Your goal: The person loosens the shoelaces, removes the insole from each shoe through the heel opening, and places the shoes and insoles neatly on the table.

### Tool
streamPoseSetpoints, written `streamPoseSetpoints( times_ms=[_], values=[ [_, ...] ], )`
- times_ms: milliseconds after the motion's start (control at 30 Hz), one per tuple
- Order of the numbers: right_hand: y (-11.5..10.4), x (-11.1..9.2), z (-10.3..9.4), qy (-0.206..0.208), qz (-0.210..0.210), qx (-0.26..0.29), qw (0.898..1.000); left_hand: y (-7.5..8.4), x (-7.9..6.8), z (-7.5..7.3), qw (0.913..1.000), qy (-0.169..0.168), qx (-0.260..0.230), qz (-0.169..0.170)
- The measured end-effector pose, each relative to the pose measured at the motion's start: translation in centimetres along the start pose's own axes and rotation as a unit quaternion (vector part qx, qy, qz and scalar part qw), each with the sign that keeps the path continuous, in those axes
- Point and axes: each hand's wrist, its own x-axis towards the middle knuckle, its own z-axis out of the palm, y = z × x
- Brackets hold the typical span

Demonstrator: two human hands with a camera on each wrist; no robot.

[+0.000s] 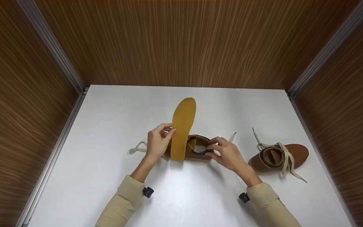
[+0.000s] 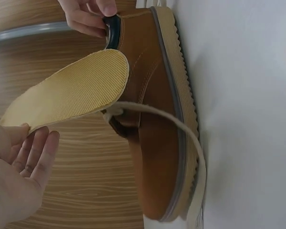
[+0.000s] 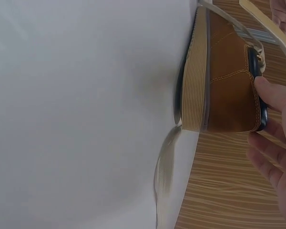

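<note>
Between thumb and fingers my left hand (image 1: pixel 159 142) pinches a yellow insole (image 1: pixel 183 126) by its edge. The insole stands tilted above a brown lace-up shoe (image 1: pixel 200 156), whose toe points left and whose front it partly hides in the head view. With thumb and fingers my right hand (image 1: pixel 227 154) grips the dark padded collar (image 3: pixel 257 102) at the shoe's heel. In the left wrist view the insole's textured face (image 2: pixel 81 86) shows, apart from the brown upper (image 2: pixel 155 157). A pale lace (image 2: pixel 176 124) hangs loose down the shoe's side.
To the right a second brown shoe (image 1: pixel 263 160) rests on the white table (image 1: pixel 106 110), its toe pointing right and its pale laces (image 1: pixel 287 157) loose. Wood-grain panels (image 1: pixel 181 44) enclose the table at the back and both sides.
</note>
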Motion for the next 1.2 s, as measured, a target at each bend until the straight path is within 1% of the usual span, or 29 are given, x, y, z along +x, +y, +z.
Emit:
streamPoseSetpoints(
  times_ms=[133,300,400,667,933,1200],
  values=[
    [0.0,0.1,0.1,-0.007,0.005,0.002,1.0,-0.4,0.0,-1.6,0.9999,0.007,0.007,-0.008],
    [0.1,0.3,-0.1,-0.008,0.008,0.003,1.0,-1.1,-0.1,-3.7,0.9992,0.016,0.024,-0.029],
    [0.2,0.3,-0.2,-0.006,0.006,0.006,1.0,-1.5,-0.2,-4.9,0.9986,0.016,0.031,-0.039],
    [0.0,0.4,-0.3,0.001,-0.003,0.003,1.0,-2.6,-0.2,-7.9,0.9968,0.029,0.054,-0.052],
    [-0.1,0.3,-0.2,-0.01,0.005,0.008,1.0,-4.1,-0.6,-11.1,0.9919,0.029,0.101,-0.07],
    [-0.2,0.2,-0.2,-0.015,0.007,0.01,1.0,-5.7,-1.1,-14.1,0.9838,0.02,0.137,-0.113]
  ],
)
